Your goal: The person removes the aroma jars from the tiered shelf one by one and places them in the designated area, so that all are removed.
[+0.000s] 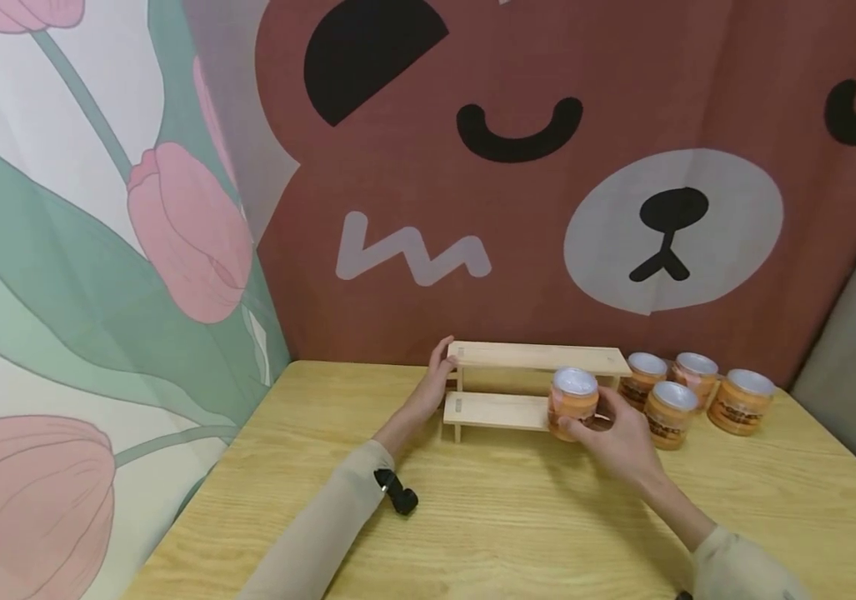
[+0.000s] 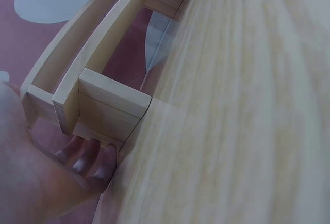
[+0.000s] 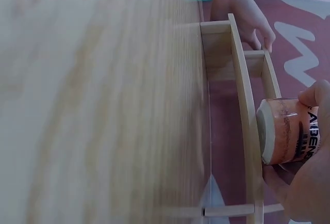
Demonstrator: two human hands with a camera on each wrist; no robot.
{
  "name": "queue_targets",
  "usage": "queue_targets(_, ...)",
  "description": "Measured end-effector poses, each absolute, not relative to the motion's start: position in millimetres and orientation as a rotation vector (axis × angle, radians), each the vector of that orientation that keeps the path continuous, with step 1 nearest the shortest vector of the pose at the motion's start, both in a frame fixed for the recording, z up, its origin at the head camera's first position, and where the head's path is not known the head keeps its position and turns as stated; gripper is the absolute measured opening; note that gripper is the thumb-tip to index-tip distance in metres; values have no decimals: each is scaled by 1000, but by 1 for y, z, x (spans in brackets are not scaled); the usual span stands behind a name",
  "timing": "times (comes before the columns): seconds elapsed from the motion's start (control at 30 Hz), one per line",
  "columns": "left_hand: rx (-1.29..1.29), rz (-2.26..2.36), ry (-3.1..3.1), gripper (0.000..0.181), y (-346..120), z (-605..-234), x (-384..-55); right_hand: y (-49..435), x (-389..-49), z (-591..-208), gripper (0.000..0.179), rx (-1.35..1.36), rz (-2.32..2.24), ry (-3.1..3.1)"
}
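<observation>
A pale two-tier wooden shelf (image 1: 503,411) stands at the back of the table. My left hand (image 1: 428,395) holds its left end, with curled fingers (image 2: 88,158) against the end panel in the left wrist view. My right hand (image 1: 626,443) grips an orange can (image 1: 573,406) with a silvery lid, thumb on one side and fingers on the other. That can is upright at the right part of the lower tier. In the right wrist view, the base of the can (image 3: 289,131) is right at the tier's board.
Several matching orange cans (image 1: 741,404) stand grouped on the wooden table (image 1: 473,533), right of the shelf; the nearest can (image 1: 671,417) is close to my right hand. A bear-print curtain (image 1: 518,208) hangs behind the table, and a tulip-print one (image 1: 97,275) at the left.
</observation>
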State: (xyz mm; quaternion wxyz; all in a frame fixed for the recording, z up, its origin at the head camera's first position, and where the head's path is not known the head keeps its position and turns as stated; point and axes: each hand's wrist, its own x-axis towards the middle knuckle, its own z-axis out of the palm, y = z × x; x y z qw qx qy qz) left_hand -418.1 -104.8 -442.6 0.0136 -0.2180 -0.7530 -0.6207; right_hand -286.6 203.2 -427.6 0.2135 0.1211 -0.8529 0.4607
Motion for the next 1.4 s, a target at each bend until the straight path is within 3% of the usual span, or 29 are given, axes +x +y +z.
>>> queue_targets(0.73, -674, -1935, -2353, 63, -104, -445, -416, 259, -281, -419, 72, 181, 1186, -2351)
queue_targets(1.4, -651, -1940, -2343, 66, -106, -445, -419, 288, -288, -404, 57, 31, 1223, -2252)
